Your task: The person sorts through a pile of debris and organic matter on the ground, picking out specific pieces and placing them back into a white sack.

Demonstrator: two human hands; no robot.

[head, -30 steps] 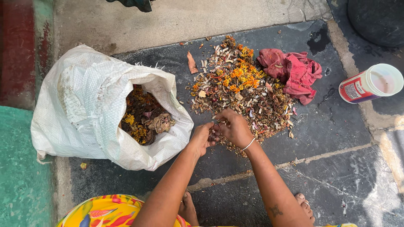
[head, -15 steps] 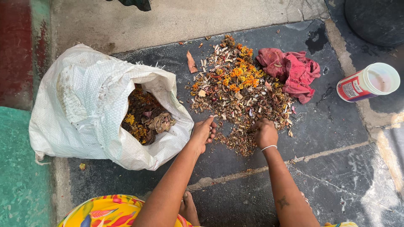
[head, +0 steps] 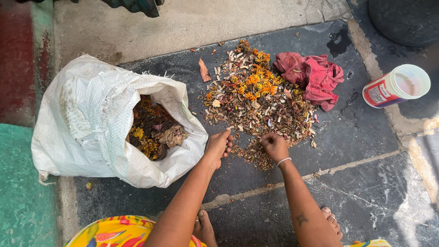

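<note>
A heap of dried flower waste [head: 258, 98], brown bits with orange marigold petals, lies on the dark stone floor [head: 356, 137]. My left hand [head: 218, 145] is cupped with fingers up at the heap's near left edge, beside the white woven sack [head: 91, 119]. My right hand [head: 274, 146], with a white bangle on its wrist, is curled over the near edge of the heap, fingers pinched into the scraps. Whether it holds any bits is hidden. The sack lies open on its side with more dried flowers [head: 153, 130] inside.
A crumpled red cloth [head: 313, 75] lies at the heap's far right. A red and white plastic jar [head: 395, 87] lies on its side further right. A dark round object [head: 404, 18] is at the top right corner. My bare feet [head: 206, 228] are below.
My right hand left my left hand, swung right over the heap's near edge, then came back a little to the left. The left hand stayed cupped beside the sack.
</note>
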